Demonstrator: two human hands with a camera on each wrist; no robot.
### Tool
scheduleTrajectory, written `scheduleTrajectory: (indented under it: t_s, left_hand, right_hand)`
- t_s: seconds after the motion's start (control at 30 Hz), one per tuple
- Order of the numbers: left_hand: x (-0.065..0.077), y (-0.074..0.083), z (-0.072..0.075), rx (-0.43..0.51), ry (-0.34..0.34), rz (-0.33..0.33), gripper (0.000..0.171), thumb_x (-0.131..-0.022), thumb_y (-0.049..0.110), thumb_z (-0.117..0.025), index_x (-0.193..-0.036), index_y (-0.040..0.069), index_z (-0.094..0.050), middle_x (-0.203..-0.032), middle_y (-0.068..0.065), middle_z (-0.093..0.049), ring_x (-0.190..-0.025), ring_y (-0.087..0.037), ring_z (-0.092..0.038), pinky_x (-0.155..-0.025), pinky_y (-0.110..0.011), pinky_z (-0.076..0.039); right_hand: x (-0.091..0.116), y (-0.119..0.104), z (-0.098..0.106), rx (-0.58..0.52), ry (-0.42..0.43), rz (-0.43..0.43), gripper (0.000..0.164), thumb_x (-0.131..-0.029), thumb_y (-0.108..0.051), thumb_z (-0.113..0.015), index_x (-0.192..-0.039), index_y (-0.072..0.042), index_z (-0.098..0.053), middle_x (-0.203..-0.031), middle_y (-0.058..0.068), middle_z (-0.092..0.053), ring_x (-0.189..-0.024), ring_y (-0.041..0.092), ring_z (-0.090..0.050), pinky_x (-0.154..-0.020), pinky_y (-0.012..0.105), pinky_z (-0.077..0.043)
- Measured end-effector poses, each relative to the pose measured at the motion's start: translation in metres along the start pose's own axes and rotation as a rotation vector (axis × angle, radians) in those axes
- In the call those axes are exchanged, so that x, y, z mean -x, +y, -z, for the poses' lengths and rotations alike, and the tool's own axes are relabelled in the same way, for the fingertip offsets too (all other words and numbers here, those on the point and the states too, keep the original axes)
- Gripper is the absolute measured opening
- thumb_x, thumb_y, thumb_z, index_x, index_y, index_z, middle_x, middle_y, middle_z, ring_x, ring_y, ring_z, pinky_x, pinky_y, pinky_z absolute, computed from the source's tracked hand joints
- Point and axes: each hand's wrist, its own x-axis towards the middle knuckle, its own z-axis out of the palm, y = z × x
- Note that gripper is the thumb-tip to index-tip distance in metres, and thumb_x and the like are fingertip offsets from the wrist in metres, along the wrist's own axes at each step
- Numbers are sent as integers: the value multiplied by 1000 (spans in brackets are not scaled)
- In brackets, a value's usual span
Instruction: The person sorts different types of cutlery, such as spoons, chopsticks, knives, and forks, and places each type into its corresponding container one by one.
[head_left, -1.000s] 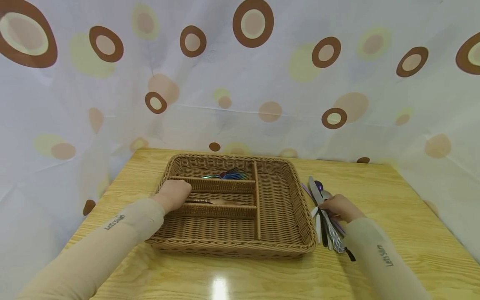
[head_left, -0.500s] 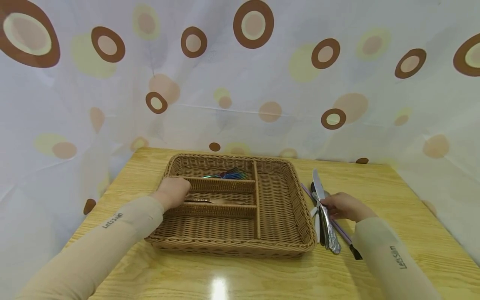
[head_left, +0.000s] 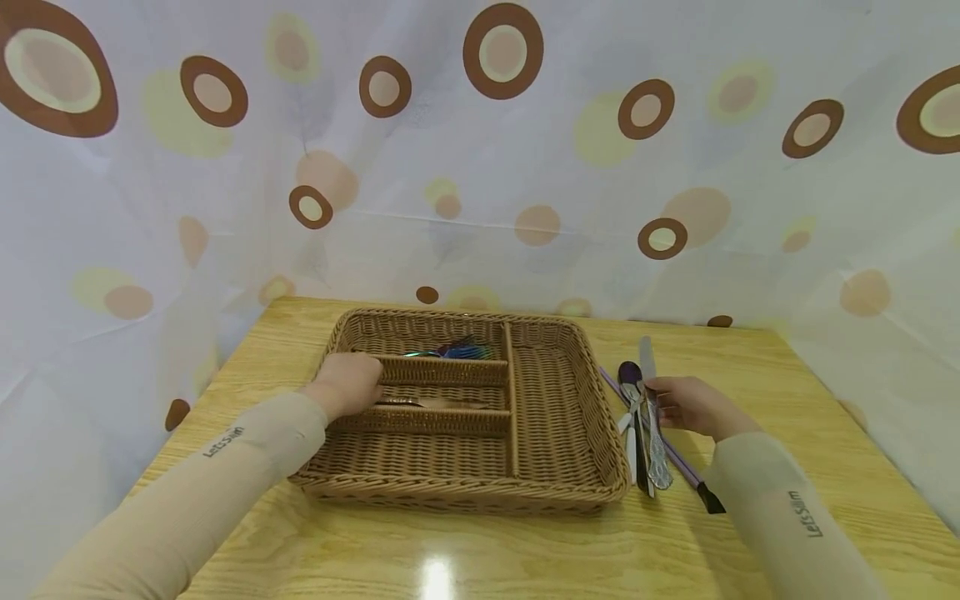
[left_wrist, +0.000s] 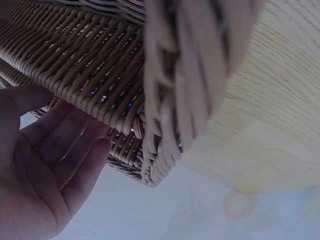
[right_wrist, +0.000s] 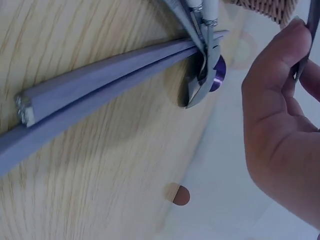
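Observation:
My left hand (head_left: 347, 383) grips a divider at the left end of a wicker cutlery tray (head_left: 457, 492). In the left wrist view its thumb and fingers lie around that woven wall (left_wrist: 75, 95). My right hand (head_left: 693, 404) pinches a silver table knife (head_left: 647, 358) near mid-length, blade pointing away and ornate handle toward me. Under and beside the knife lie a purple-bowled spoon (head_left: 630, 372), white-handled cutlery (head_left: 632, 458) and purple chopsticks (head_left: 684, 463). The right wrist view shows the chopsticks (right_wrist: 100, 75) on the wood, with the spoons crossing their far ends.
Blue, iridescent forks (head_left: 465, 352) lie in the tray's back compartment, a copper-coloured knife (head_left: 442, 404) in the middle one. The tray's right wall stands close to the loose cutlery. A dotted cloth (head_left: 480, 167) hangs behind the wooden table (head_left: 337, 550).
My right hand has drawn the silver knife up and to the right off the pile, turning it more upright in view. The purple spoon and chopsticks are more exposed. My left hand stays on the tray.

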Motion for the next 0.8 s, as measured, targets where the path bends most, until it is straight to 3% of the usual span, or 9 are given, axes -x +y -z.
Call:
scheduleTrajectory:
  t_s: [0.2, 0.4, 0.6, 0.8]
  left_hand:
    - [-1, 3, 1, 12, 4, 4, 33, -92, 20, -56, -61, 12, -51, -56, -1, -53, -48, -11, -46, -47, -30, -46]
    - [-1, 8, 2, 16, 22, 1, 30, -93, 24, -55, -66, 11, -54, -60, -1, -55, -51, -12, -50, -51, -34, -49]
    - [0, 11, 4, 35, 37, -4, 36, -95, 27, -52, -62, 14, -46, -57, 1, -46, -51, -12, -45, -50, -32, -45]
    - [0, 14, 5, 68, 69, -16, 40, -95, 27, -52, -58, 16, -41, -53, 4, -39, -47, -10, -40, -47, -28, -40]
  right_hand:
    - [2, -9, -3, -199, -51, 31, 21, -101, -23, -33, -108, -4, -41, -82, -4, -51, -69, 6, -52, -68, 20, -50]
    - [4, -19, -14, -374, -96, 64, 21, -101, -20, -34, -95, -9, -51, -82, 0, -53, -72, 10, -59, -73, 22, -52]
    - [6, -29, -29, -416, -119, 88, 27, -101, -16, -31, -95, -10, -56, -73, -3, -58, -71, 9, -59, -74, 22, -52]
    - [4, -39, -46, -389, -121, 106, 37, -101, -15, -28, -85, -15, -61, -69, -1, -57, -71, 10, -62, -75, 22, -53]
